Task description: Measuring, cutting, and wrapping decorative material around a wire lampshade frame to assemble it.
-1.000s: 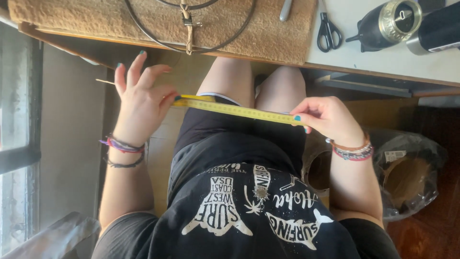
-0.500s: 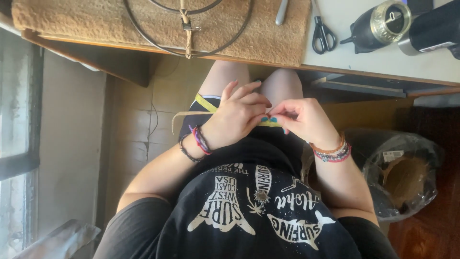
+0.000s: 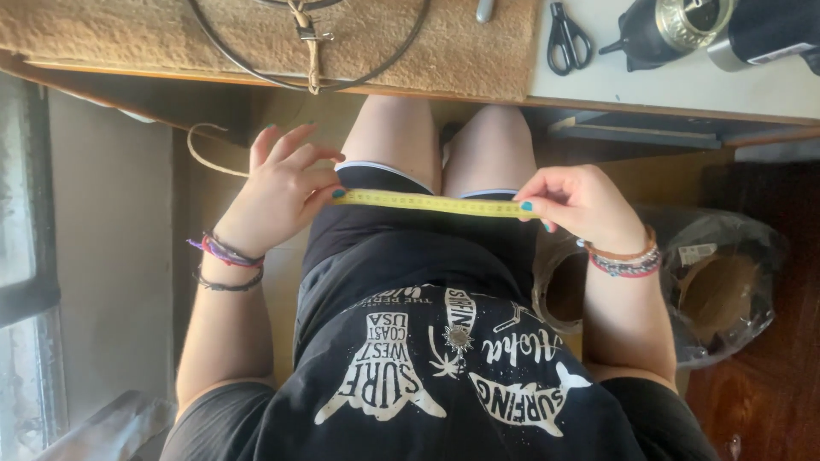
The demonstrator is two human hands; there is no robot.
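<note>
Head cam: yellow tape measure (image 3: pixel 431 203) stretched flat across both thighs, below worktop (image 3: pixel 683 85) front edge. Left hand (image 3: pixel 286 183) pinches one end w/ thumb & forefinger, other fingers spread. Right hand (image 3: pixel 581 205) pinches opposite end, fingers curled.

The top picture edge cuts the wire hoop (image 3: pixel 307 60), the dark kettle (image 3: pixel 662 30) and the black cylinder (image 3: pixel 769 30) at the table's (image 3: pixel 683 85) far side. The tape measure's (image 3: pixel 431 202) markings are too small to tell.
</note>
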